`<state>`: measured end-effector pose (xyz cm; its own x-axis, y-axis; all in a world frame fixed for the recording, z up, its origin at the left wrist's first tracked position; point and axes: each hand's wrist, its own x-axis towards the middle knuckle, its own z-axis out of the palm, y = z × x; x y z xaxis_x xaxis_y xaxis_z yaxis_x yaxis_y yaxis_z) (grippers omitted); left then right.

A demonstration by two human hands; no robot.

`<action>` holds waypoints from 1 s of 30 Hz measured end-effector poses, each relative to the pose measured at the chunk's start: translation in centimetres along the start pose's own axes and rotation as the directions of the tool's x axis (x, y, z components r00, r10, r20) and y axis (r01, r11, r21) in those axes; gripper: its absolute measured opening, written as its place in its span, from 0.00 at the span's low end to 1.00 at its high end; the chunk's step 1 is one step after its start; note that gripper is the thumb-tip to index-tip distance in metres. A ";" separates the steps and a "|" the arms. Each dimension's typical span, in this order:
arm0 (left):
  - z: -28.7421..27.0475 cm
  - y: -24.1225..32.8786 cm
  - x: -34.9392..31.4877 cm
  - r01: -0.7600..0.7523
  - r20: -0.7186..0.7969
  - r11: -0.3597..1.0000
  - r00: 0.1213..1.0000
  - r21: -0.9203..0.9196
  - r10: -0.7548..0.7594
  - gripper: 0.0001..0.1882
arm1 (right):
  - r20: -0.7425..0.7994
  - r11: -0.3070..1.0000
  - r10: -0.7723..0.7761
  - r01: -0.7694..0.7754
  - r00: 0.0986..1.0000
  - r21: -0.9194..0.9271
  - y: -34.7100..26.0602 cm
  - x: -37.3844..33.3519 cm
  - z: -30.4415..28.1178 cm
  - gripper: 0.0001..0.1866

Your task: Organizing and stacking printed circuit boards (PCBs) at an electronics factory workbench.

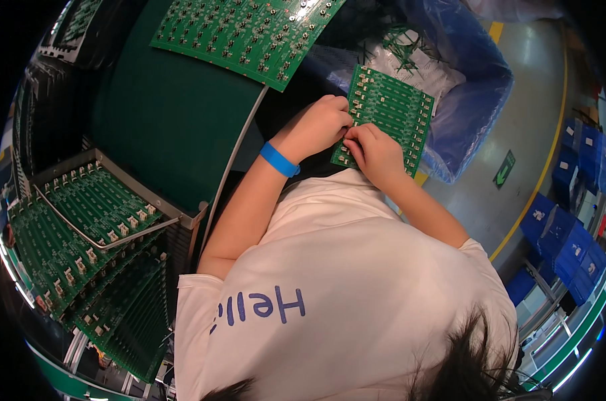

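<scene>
A green circuit board panel (391,110) with rows of small white connectors is held tilted in front of me, its left edge toward my fingers. My left hand (322,123), with a blue band on its wrist, is closed at that edge, fingers curled. Just below it my right hand (378,152) pinches the same edge, thumb and fingers together. The fingertips of both hands almost meet, and whatever small piece may be between them is hidden.
A bin lined with blue plastic (473,100) stands beyond the panel, holding green strips (403,50) and crumpled clear plastic. A larger board panel (249,33) lies on the green tabletop (176,120). Racked boards (82,227) stand at left. Blue bins (563,240) line the right.
</scene>
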<state>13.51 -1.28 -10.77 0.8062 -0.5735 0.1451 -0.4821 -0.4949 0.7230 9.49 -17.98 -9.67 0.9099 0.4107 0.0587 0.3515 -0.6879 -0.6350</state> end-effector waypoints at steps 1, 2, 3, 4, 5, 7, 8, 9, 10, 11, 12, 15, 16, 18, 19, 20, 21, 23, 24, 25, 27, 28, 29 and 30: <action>0.1 0.0 0.0 -0.003 -0.002 1.000 1.000 0.000 0.003 0.08 | -0.009 0.999 -0.036 0.036 0.999 0.002 0.1 0.0 0.0 0.06; 0.2 0.0 -0.1 0.016 -0.002 1.000 1.000 -0.005 -0.016 0.08 | -0.011 0.999 -0.037 0.037 0.999 -0.002 0.1 0.0 0.0 0.06; 0.3 0.1 -0.1 0.034 -0.002 0.999 0.999 -0.011 -0.034 0.07 | -0.042 0.999 0.005 -0.003 0.999 0.039 0.1 0.1 -0.1 0.06; 0.2 0.2 0.0 0.031 -0.004 0.999 1.000 -0.010 -0.031 0.07 | -0.071 0.996 0.046 -0.040 0.996 0.082 0.1 0.2 -0.1 0.06; 0.2 0.3 0.0 0.033 -0.003 0.999 0.999 0.001 -0.033 0.07 | -0.074 0.996 0.044 -0.038 0.996 0.079 0.0 0.3 -0.3 0.06; 0.1 0.4 0.1 0.032 -0.003 0.999 0.999 0.012 -0.032 0.08 | -0.103 0.995 0.075 -0.068 0.992 0.072 -0.2 0.8 -1.3 0.11; 0.1 0.4 0.2 0.007 -0.008 0.999 1.000 0.035 -0.007 0.08 | -0.106 0.995 0.075 -0.067 0.992 0.070 -0.1 1.1 -1.8 0.11; 0.0 0.4 0.2 -0.019 -0.013 0.998 1.000 0.058 0.019 0.08 | -0.173 0.989 0.145 -0.143 0.974 0.028 0.3 1.5 -2.4 0.14; 0.2 0.4 0.2 -0.025 -0.014 0.998 1.000 0.058 0.026 0.08 | -0.244 0.975 0.211 -0.220 0.947 -0.010 1.1 1.9 -3.0 0.17; 0.5 0.4 0.0 -0.011 -0.038 0.999 0.999 0.038 0.013 0.06 | -0.312 0.977 0.104 -0.156 0.944 -0.144 3.1 2.0 -3.4 0.24; 0.7 0.4 -0.2 0.003 -0.063 1.000 0.998 0.018 -0.001 0.04 | -0.390 0.945 0.098 -0.209 0.915 -0.252 4.4 1.9 -3.9 0.24; 0.7 1.0 -0.5 0.066 -0.043 0.995 0.997 0.080 -0.063 0.07 | -0.238 0.832 0.429 -0.484 0.871 -0.271 5.2 1.8 -6.5 0.23; 0.7 1.1 -0.5 0.060 -0.041 0.995 0.998 0.080 -0.057 0.07 | 0.027 0.692 0.703 -0.676 0.710 -0.254 5.2 1.7 -7.4 0.23; 0.8 1.1 -0.6 0.063 -0.027 0.994 0.998 0.093 -0.061 0.07 | 0.071 0.710 0.701 -0.704 0.709 0.017 6.8 0.3 -6.7 0.22; 0.9 1.2 -0.5 0.056 -0.024 0.994 0.998 0.092 -0.053 0.07 | 0.115 0.668 0.688 -0.688 0.716 0.285 7.7 -0.6 -6.1 0.22; 0.9 1.2 -0.4 0.047 -0.028 0.995 0.999 0.084 -0.045 0.07 | 0.111 0.666 0.691 -0.688 0.715 0.286 8.8 -1.2 -5.5 0.22; 0.9 1.2 -0.4 0.038 -0.031 0.996 0.999 0.076 -0.036 0.07 | 0.122 0.631 0.686 -0.669 0.718 0.393 9.8 -1.7 -4.8 0.22; 0.9 1.1 -0.5 0.033 -0.039 0.998 0.999 0.044 -0.032 0.07 | 0.133 0.585 0.678 -0.640 0.723 0.499 9.8 -1.5 -4.6 0.23; 0.9 1.1 -0.5 0.029 -0.049 1.000 0.998 0.009 -0.029 0.07 | 0.220 0.479 0.711 -0.689 0.668 0.544 9.7 -1.3 -4.8 0.21; 1.0 1.2 -0.6 0.029 -0.047 1.000 0.998 0.011 -0.029 0.07 | 0.312 0.366 0.729 -0.731 0.610 0.576 9.1 -0.9 -5.1 0.19; 1.1 1.4 -0.7 0.056 -0.059 0.998 0.997 -0.011 -0.057 0.08 | 0.342 0.321 0.732 -0.742 0.589 0.589 8.0 -0.2 -5.8 0.19; 1.2 1.6 -0.7 0.055 -0.058 0.998 0.997 -0.009 -0.055 0.08 | 0.369 0.279 0.737 -0.751 0.567 0.598 7.8 -0.1 -6.0 0.19; 1.4 1.7 -0.7 0.076 -0.057 0.997 0.995 0.003 -0.076 0.07 | 0.368 0.279 0.736 -0.750 0.568 0.599 7.8 -0.1 -6.1 0.19; 1.5 1.9 -0.6 0.098 -0.057 0.995 0.994 0.015 -0.097 0.07 | 0.364 0.289 0.729 -0.744 0.579 0.603 7.9 -0.1 -6.1 0.20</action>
<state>11.60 -2.82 -10.52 0.8673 -0.4847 0.1130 -0.4063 -0.5584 0.7232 13.51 -27.12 -10.01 0.7029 -0.0459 -0.7099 -0.7079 -0.1437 -0.6916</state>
